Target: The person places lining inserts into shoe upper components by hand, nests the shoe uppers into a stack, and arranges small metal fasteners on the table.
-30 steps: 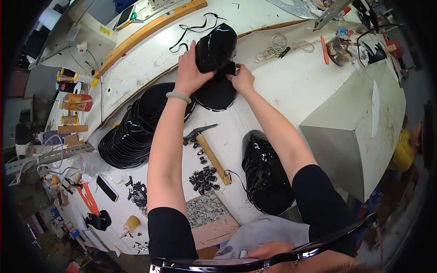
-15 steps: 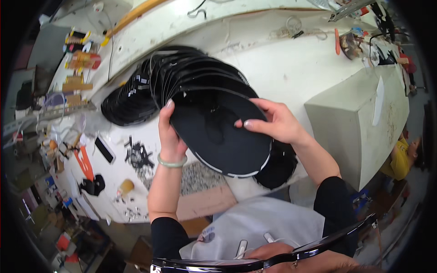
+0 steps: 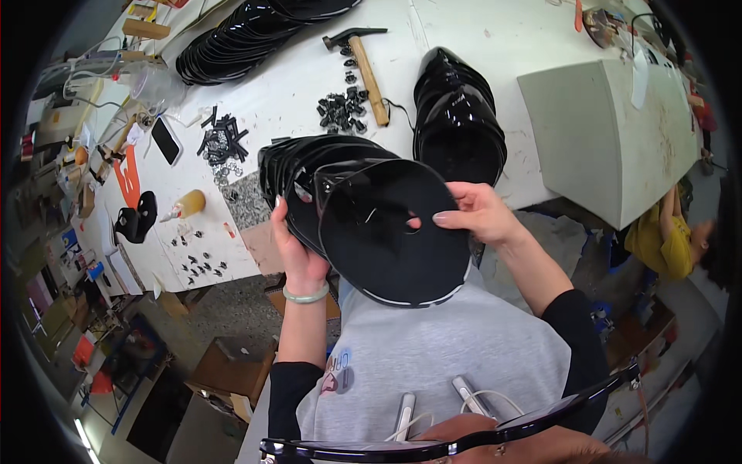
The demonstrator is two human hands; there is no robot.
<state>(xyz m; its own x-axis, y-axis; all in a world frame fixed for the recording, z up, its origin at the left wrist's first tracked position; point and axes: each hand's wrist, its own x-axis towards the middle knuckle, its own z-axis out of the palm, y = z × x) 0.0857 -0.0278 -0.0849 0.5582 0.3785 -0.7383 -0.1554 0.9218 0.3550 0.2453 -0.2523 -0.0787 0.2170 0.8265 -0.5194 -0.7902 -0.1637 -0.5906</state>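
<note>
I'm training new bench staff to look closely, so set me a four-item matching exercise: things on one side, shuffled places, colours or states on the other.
Column one
1. Left hand
2. Right hand
3. Hammer
4. Bottle

Column two
A. Beside a pile of small black parts
B. Thumb over the face of the front black piece
C. Amber, near the table's left side
D. Pale green bangle at its wrist

Right pairs: 1-D; 2-B; 3-A; 4-C
</note>
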